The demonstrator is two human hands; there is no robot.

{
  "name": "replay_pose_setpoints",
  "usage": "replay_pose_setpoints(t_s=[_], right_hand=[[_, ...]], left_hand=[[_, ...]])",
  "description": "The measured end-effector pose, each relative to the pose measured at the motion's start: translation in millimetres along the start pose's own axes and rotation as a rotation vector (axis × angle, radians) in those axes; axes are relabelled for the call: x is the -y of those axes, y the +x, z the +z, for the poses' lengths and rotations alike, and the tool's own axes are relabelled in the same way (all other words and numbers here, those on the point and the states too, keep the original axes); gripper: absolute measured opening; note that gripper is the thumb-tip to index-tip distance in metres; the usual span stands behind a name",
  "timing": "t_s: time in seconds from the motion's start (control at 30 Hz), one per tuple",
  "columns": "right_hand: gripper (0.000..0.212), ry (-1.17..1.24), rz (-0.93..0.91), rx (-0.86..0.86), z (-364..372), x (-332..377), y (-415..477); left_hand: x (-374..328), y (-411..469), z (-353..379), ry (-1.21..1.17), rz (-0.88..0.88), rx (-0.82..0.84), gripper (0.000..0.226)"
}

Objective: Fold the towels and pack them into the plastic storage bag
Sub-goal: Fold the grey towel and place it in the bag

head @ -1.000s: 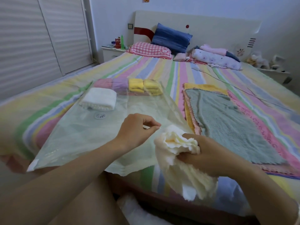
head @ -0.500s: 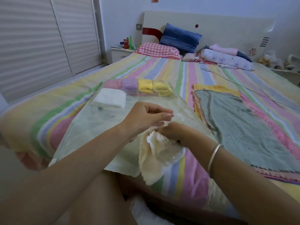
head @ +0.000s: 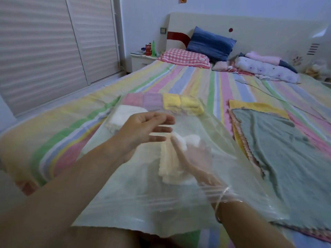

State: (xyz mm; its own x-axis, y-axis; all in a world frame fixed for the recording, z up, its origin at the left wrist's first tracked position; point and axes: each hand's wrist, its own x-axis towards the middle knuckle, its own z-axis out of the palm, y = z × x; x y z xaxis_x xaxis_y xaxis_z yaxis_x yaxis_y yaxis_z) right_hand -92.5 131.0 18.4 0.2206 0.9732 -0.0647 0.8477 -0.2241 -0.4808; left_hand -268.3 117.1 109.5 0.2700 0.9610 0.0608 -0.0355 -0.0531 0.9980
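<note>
A clear plastic storage bag [head: 143, 194] lies on the striped bed with its mouth toward me. At its far end sit folded towels: pink [head: 133, 99], purple [head: 153, 101], two yellow [head: 180, 103] and a white one [head: 123, 113]. My right hand [head: 195, 156] is inside the bag, seen through the plastic, holding a folded cream towel [head: 170, 165]. My left hand [head: 143, 129] hovers over the bag's upper sheet with straight, spread fingers. To the right, a grey-green towel [head: 279, 145] lies flat on a stack of unfolded towels.
Under the grey-green towel lie a yellow towel [head: 250, 105] and a pink-edged one. Pillows [head: 184, 56] and rolled bedding [head: 265, 68] lie at the headboard. A nightstand [head: 141, 61] stands at the far left corner, sliding wardrobe doors [head: 44, 51] on the left.
My right hand has pushed the cream towel from the bag's mouth to inside the bag. My left hand has opened and moved up and forward over the bag.
</note>
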Motion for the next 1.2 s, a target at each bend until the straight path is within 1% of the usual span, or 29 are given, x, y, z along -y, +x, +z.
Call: replay_pose_setpoints(t_s=[0.03,0.07,0.1,0.2,0.23,0.27,0.3,0.33,0.37,0.4,0.43,0.47,0.53,0.6,0.67,0.73,0.8,0.83,0.9,0.97,1.03,1.1,1.2], right_hand=[[0.106,0.039,0.017,-0.005,-0.2,1.0,3.4],[0.108,0.054,0.023,-0.008,-1.5,0.4,7.6],[0.101,0.074,0.014,-0.035,-5.4,0.9,9.2],[0.055,0.112,-0.094,-0.092,-23.7,6.8,12.8],[0.048,0.132,-0.166,-0.123,-24.6,8.4,12.6],[0.047,0.130,-0.245,-0.161,-22.6,10.3,10.1],[0.053,0.058,-0.312,-0.181,-13.4,7.6,13.0],[0.064,-0.069,-0.372,-0.146,-4.0,6.8,13.0],[0.072,-0.262,-0.420,-0.071,10.4,2.5,14.4],[0.074,-0.424,-0.441,-0.003,24.3,-3.0,16.8],[0.073,-0.507,-0.437,0.031,32.8,-7.3,15.6],[0.071,-0.536,-0.442,0.039,36.9,-12.3,14.9],[0.070,-0.537,-0.450,-0.003,34.4,-18.9,8.2],[0.082,-0.558,-0.465,-0.044,29.0,-28.5,-0.5],[0.099,-0.589,-0.484,-0.019,30.0,-38.9,-8.5],[0.102,-0.570,-0.468,-0.006,36.2,-47.5,-10.5],[0.094,-0.465,-0.442,-0.011,37.9,-46.6,-0.8],[0.088,-0.414,-0.443,-0.037,39.6,-44.1,9.0],[0.072,-0.366,-0.446,-0.103,46.3,-37.5,36.6],[0.062,-0.332,-0.447,-0.129,54.3,-21.0,64.1],[0.060,-0.261,-0.471,-0.137,63.5,-0.6,94.6],[0.064,-0.254,-0.489,-0.145,69.1,20.0,123.9],[0.064,-0.247,-0.572,-0.160,72.2,42.2,163.5]], left_hand=[[5.6,7.4,-10.9,0.009,-0.019,-0.041,0.022],[11.8,14.2,-20.4,0.026,-0.036,-0.074,0.022],[18.1,20.6,-27.8,0.048,-0.053,-0.100,0.022],[36.9,37.6,-38.7,0.135,-0.082,-0.161,0.021],[42.5,42.5,-39.3,0.167,-0.084,-0.177,0.021],[47.4,47.4,-39.0,0.194,-0.083,-0.188,0.021],[51.2,52.1,-38.2,0.213,-0.081,-0.196,0.020],[54.4,56.7,-37.2,0.228,-0.078,-0.201,0.020],[56.9,60.4,-36.0,0.243,-0.075,-0.206,0.019],[59.1,63.6,-35.8,0.268,-0.069,-0.214,0.019],[61.1,66.4,-36.3,0.304,-0.058,-0.228,0.019],[63.1,69.2,-38.0,0.343,-0.044,-0.244,0.018],[67.1,73.0,-44.4,0.418,-0.002,-0.269,0.018],[72.6,77.2,-53.6,0.532,0.042,-0.294,0.016],[78.7,83.3,-61.4,0.667,0.079,-0.319,0.015],[85.4,91.8,-66.4,0.790,0.126,-0.328,0.021],[93.5,103.2,-71.0,0.947,0.163,-0.345,0.033],[96.8,108.1,-73.9,1.034,0.151,-0.361,0.039],[100.9,115.7,-81.5,1.184,0.075,-0.411,0.048],[102.5,119.6,-89.0,1.273,-0.009,-0.434,0.053],[103.2,122.7,-94.1,1.313,-0.084,-0.409,0.058],[106.3,125.5,-96.4,1.330,-0.144,-0.357,0.062],[116.6,127.0,-99.0,1.351,-0.185,-0.299,0.066]])
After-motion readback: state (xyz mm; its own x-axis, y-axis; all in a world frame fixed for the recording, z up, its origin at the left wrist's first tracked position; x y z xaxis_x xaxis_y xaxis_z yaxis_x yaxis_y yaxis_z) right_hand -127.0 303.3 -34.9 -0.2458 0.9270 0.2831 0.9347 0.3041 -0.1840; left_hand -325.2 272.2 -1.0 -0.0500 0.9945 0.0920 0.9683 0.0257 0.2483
